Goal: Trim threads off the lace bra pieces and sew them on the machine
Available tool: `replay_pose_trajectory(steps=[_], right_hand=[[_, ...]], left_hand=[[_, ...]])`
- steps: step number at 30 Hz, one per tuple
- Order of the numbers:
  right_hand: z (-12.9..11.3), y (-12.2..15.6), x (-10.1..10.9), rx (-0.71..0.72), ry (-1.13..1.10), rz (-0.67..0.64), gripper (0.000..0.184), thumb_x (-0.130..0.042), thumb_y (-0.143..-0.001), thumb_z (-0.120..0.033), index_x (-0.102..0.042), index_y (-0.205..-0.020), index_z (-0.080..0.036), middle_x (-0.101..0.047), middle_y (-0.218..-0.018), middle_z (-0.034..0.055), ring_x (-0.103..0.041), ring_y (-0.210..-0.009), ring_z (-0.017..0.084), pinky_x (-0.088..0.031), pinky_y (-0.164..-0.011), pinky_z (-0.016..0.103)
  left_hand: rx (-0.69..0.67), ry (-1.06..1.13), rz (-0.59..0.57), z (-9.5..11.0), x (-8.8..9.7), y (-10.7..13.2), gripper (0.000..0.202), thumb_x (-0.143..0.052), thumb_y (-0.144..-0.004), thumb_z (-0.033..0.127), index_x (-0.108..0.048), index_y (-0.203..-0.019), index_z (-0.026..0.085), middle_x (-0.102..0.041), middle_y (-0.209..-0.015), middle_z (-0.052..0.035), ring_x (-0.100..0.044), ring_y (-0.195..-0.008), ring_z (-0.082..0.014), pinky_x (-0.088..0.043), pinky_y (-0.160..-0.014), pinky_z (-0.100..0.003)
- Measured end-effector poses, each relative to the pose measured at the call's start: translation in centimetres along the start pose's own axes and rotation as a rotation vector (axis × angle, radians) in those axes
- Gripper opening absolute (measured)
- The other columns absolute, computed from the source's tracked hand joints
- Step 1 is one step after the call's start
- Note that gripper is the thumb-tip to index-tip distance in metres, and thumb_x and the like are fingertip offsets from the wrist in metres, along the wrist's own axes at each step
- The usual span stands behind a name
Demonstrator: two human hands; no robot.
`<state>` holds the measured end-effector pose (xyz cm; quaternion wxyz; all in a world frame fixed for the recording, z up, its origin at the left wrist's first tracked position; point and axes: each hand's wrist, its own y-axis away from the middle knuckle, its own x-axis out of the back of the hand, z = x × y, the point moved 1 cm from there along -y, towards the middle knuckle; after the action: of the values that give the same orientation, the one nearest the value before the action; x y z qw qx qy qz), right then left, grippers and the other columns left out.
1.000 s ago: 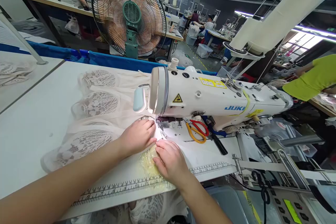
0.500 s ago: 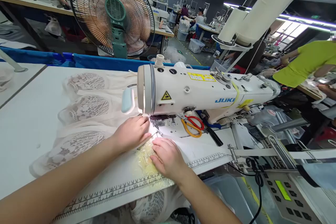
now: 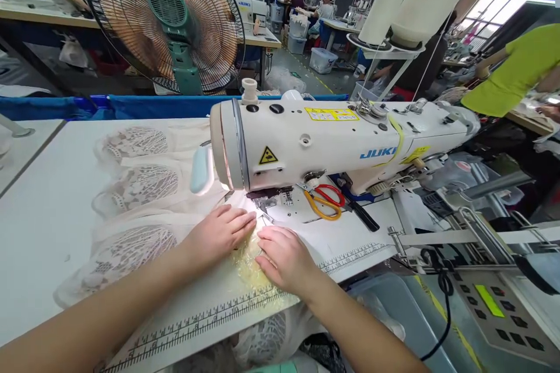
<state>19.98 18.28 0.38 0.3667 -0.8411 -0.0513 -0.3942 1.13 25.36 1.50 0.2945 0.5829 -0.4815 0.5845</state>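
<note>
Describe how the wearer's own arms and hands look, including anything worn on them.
The left hand and right hand are ungloved, with no ring visible on the fingers. The left forearm and right forearm show no sleeve, watch or bracelet; the upper arms are out of view.

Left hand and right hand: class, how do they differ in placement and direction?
The left hand lies nearer the lace pieces; the right hand lies nearer the scissors. The left hand's fingers point mainly rightward in the picture; the right hand's point mainly leftward. Both are bare, backs upward.
</note>
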Motion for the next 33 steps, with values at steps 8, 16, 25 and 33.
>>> replay_pose_trajectory(steps=[8,16,25,33], right_hand=[[0.2,0.0,-0.1,-0.026,0.016,-0.02,0.019,-0.048,-0.087,-0.026,-0.064,-0.088,-0.015,-0.068,-0.1,0.0112,-0.06,-0.098,0.023,-0.049,-0.088,0.035],[0.3,-0.1,-0.2,-0.023,0.012,0.011,0.019,-0.049,-0.086,-0.025,-0.063,-0.081,-0.014,-0.069,-0.097,0.0114,-0.061,-0.096,0.023,-0.05,-0.086,0.034],[0.7,-0.2,-0.5,-0.026,-0.009,0.034,0.018,-0.049,-0.085,-0.024,-0.063,-0.079,-0.015,-0.069,-0.094,0.0109,-0.062,-0.096,0.023,-0.05,-0.086,0.035],[-3.2,2.8,3.4,0.01,-0.51,-0.475,0.03,-0.044,-0.092,-0.037,-0.064,-0.1,-0.016,-0.071,-0.093,0.005,-0.065,-0.089,0.014,-0.048,-0.082,0.02]], left_hand=[[-0.099,0.075,-0.025,-2.6,0.7,-0.7,0.04,-0.024,-0.098,0.015,-0.057,-0.121,0.018,-0.063,-0.122,-0.0042,-0.056,-0.107,-0.0186,-0.036,-0.096,-0.035],[0.012,0.13,-0.108,-4.5,0.1,-0.9,0.046,-0.019,-0.098,0.023,-0.059,-0.12,0.019,-0.064,-0.119,-0.0088,-0.059,-0.096,-0.022,-0.043,-0.082,-0.035],[0.123,0.075,-0.155,-4.9,0.9,-1.8,0.045,-0.024,-0.092,0.017,-0.062,-0.115,0.02,-0.065,-0.089,-0.0095,-0.056,-0.074,-0.0206,-0.042,-0.065,-0.031],[0.677,0.028,-0.691,-0.6,6.8,3.7,0.034,-0.026,-0.086,0.019,-0.058,-0.073,0.018,-0.061,-0.069,-0.0059,-0.059,-0.061,-0.0248,-0.032,-0.048,-0.032]])
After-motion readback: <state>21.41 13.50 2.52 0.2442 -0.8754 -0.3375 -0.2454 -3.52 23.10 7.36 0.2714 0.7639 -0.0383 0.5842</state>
